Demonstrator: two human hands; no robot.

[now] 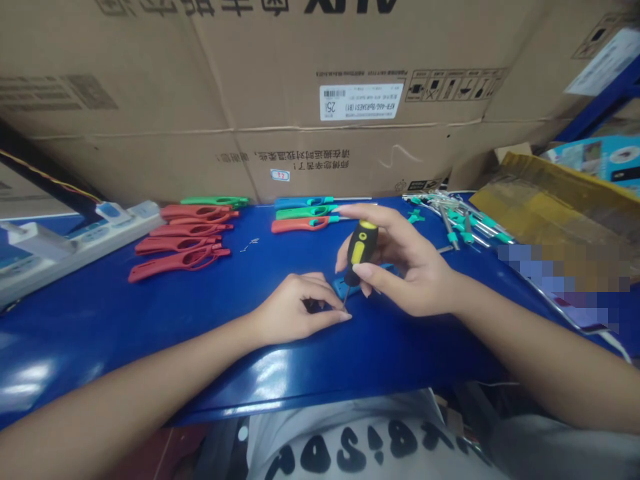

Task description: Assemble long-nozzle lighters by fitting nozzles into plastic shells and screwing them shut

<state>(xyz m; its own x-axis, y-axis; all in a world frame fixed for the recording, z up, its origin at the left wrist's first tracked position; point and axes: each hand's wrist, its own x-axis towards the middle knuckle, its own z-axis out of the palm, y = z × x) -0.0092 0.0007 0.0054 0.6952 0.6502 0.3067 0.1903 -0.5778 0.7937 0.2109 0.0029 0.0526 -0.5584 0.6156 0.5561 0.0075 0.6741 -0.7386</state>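
Observation:
My right hand (413,263) grips a small black and yellow screwdriver (358,252) by its handle, tilted with the shaft down. The shaft's tip meets the fingertips of my left hand (303,307). Those left fingers are closed in a pinch low over the table; something small and dark shows between them, too hidden to name. Just behind the screwdriver lies a blue plastic lighter body (345,287), partly covered by my right hand. Beyond my hands are a red gas lighter (297,225), a green one (300,213) and a blue one (299,202), with metal rods.
Several red lighter casings (170,262) and a green one (215,201) lie at the left, by a white power strip (95,243). Metal rods with teal parts (465,223) are heaped at the right beside a taped yellow packet (545,200). A large cardboard box (280,87) walls the back.

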